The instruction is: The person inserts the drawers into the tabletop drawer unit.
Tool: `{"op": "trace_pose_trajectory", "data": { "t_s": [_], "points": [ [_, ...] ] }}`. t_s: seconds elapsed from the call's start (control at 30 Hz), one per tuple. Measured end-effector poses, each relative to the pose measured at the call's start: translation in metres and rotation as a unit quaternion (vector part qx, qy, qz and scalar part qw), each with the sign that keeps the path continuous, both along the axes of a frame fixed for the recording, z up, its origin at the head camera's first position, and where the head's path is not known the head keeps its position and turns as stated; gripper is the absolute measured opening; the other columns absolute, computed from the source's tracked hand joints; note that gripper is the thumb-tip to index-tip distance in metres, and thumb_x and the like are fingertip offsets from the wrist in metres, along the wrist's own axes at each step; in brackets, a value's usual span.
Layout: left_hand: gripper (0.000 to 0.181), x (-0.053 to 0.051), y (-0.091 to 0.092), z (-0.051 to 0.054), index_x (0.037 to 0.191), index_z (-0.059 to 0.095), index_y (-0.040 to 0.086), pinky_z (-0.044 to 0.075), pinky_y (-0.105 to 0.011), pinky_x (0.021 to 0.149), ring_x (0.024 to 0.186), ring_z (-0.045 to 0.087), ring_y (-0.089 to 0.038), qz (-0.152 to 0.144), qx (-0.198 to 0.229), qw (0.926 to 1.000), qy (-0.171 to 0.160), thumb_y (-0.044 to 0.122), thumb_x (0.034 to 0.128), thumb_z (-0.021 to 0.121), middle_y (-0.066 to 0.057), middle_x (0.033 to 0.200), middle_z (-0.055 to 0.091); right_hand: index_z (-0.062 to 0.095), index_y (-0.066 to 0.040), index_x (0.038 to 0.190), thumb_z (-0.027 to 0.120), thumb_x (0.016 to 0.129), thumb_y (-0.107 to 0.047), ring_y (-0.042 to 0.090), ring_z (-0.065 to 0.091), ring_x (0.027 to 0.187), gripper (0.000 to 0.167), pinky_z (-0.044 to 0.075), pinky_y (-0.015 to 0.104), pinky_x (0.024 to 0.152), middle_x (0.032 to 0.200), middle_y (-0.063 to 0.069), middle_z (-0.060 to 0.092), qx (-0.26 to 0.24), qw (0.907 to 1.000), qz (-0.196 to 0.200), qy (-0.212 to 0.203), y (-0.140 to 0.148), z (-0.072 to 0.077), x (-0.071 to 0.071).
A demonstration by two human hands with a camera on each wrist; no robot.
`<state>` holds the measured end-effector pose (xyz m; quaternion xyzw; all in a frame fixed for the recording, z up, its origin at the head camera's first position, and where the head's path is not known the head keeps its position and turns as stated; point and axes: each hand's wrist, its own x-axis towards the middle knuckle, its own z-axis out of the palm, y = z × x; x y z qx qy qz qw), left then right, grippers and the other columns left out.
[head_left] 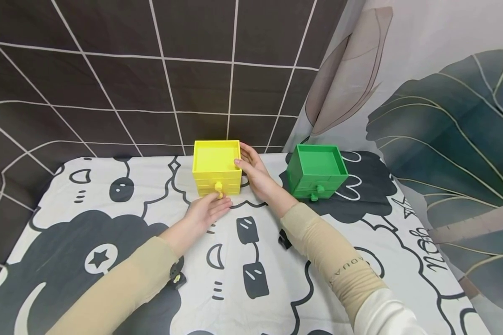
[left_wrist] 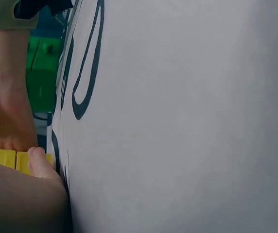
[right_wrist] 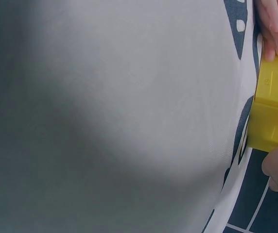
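Observation:
A small yellow drawer box (head_left: 216, 160) with a tray-like top stands near the back edge of the white patterned cloth. My right hand (head_left: 255, 174) holds its right side, the thumb over the top rim and the fingers round toward the back. At the front, my left hand (head_left: 203, 211) pinches the lower knob (head_left: 220, 195) between thumb and fingers; the fingertips partly hide it. The upper knob (head_left: 218, 186) shows just above. In the right wrist view, the box's yellow side (right_wrist: 275, 107) lies between both hands. The left wrist view catches only a strip of yellow box (left_wrist: 0, 156).
A matching green drawer box (head_left: 318, 163) with two front knobs stands to the right. Behind rises a dark cloth with a white grid (head_left: 201, 88). A leaf-patterned curtain (head_left: 448, 121) hangs along the right side. Black-and-white cartoon cloth (head_left: 234, 279) covers the surface.

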<state>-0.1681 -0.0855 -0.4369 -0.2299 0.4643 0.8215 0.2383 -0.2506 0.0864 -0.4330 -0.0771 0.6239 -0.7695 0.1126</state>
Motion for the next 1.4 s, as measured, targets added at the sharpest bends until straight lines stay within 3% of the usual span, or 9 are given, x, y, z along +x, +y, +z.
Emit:
{"op": "trace_pose_trajectory", "data": {
  "t_s": [0.2,0.43,0.63,0.77,0.87,0.97,1.1,1.27,1.4],
  "points": [
    [0.052,0.004,-0.015,-0.001,0.162,0.028,-0.007,0.045,-0.036,0.124,0.156,0.041,-0.036,-0.012,0.005,0.9999,0.001,0.013,0.1150,0.040,-0.029,0.167,0.037,0.026,-0.005,0.165,0.056,0.105,-0.006,0.032,0.030,0.160,0.067,0.025,0.045,0.138,0.171,0.017,0.031,-0.004,1.0000,0.000,0.002,-0.003,0.000,-0.002],
    [0.052,0.013,-0.036,0.000,0.162,0.032,-0.005,0.047,-0.031,0.122,0.156,0.042,-0.033,-0.033,-0.028,0.9990,0.009,0.015,0.1152,0.040,-0.025,0.168,0.038,0.026,-0.006,0.166,0.057,0.106,-0.006,0.031,0.030,0.160,0.067,0.026,0.044,0.137,0.172,0.015,0.031,-0.004,1.0000,-0.003,-0.008,-0.002,0.001,-0.002],
    [0.053,0.020,-0.054,0.004,0.162,0.031,-0.005,0.050,-0.029,0.119,0.154,0.045,-0.031,-0.050,-0.072,0.9956,0.034,0.016,0.1149,0.042,-0.025,0.167,0.038,0.030,-0.005,0.165,0.058,0.104,-0.004,0.032,0.033,0.158,0.067,0.029,0.045,0.136,0.170,0.015,0.034,-0.004,0.9999,-0.011,-0.011,0.002,0.005,-0.004],
    [0.054,0.025,-0.066,0.005,0.163,0.031,-0.006,0.052,-0.029,0.117,0.134,0.068,-0.020,-0.037,-0.089,0.9942,0.046,0.015,0.1145,0.044,-0.023,0.161,0.050,0.031,-0.004,0.164,0.059,0.103,-0.003,0.033,0.034,0.158,0.067,0.029,0.046,0.136,0.170,0.016,0.035,-0.004,0.9999,-0.010,-0.011,0.006,0.008,-0.003],
    [0.055,0.027,-0.076,0.006,0.163,0.030,-0.006,0.055,-0.027,0.114,0.111,0.074,-0.005,-0.034,-0.109,0.9913,0.066,0.016,0.1145,0.044,-0.016,0.150,0.061,0.032,-0.002,0.164,0.058,0.104,0.000,0.034,0.034,0.158,0.065,0.029,0.046,0.136,0.170,0.018,0.035,-0.013,0.9998,-0.013,-0.007,0.008,0.010,-0.002],
    [0.055,0.029,-0.087,0.009,0.163,0.031,-0.006,0.056,-0.022,0.111,0.103,0.073,0.003,-0.033,-0.140,0.9853,0.092,0.018,0.1150,0.043,-0.007,0.140,0.067,0.034,0.001,0.163,0.057,0.104,0.002,0.034,0.034,0.158,0.063,0.029,0.045,0.136,0.170,0.019,0.036,-0.002,0.9997,-0.021,0.009,0.012,0.013,-0.001],
    [0.053,0.030,-0.098,0.014,0.161,0.034,-0.005,0.056,-0.019,0.109,0.102,0.072,0.008,-0.009,-0.182,0.9755,0.124,0.019,0.1148,0.043,0.004,0.128,0.073,0.037,0.002,0.161,0.057,0.105,0.001,0.035,0.034,0.158,0.060,0.029,0.047,0.136,0.169,0.019,0.038,0.041,0.9979,-0.027,0.043,0.020,0.021,0.002],
    [0.048,0.031,-0.105,0.024,0.154,0.042,-0.009,0.058,-0.014,0.102,0.099,0.073,0.009,0.052,-0.224,0.9562,0.181,0.016,0.1128,0.046,0.017,0.105,0.076,0.040,0.001,0.159,0.057,0.105,-0.002,0.038,0.032,0.159,0.058,0.027,0.051,0.136,0.168,0.019,0.039,0.069,0.9938,-0.010,0.086,0.031,0.034,0.009],
    [0.038,0.033,-0.105,0.031,0.143,0.052,-0.008,0.060,-0.013,0.098,0.098,0.075,0.006,0.111,-0.227,0.9402,0.229,0.011,0.1104,0.048,0.018,0.098,0.077,0.041,0.002,0.158,0.055,0.104,-0.003,0.039,0.032,0.159,0.056,0.029,0.054,0.134,0.168,0.021,0.040,0.068,0.9902,0.000,0.122,0.043,0.046,0.019]
  ]
}}
